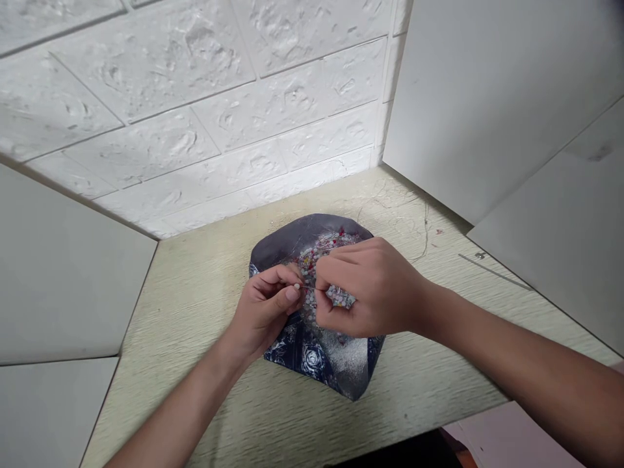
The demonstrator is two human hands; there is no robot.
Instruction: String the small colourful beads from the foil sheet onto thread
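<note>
A dark blue patterned cloth [316, 361] lies on the pale wooden table [205, 286], with a heap of small coloured beads [319, 250] on it. My left hand [266, 309] is closed in a pinch on a thin needle or thread [307, 288] just above the beads. My right hand [370, 289] is closed in a pinch too, holding the other end of that thin needle or thread, with a few beads showing under its fingers. The two hands almost touch over the middle of the cloth.
A white brick-textured wall [195, 110] rises behind the table. Plain white panels stand at the left [58, 279] and right [487, 97]. Loose fine threads [414, 221] lie on the table behind the cloth. The table's front edge runs just below the cloth.
</note>
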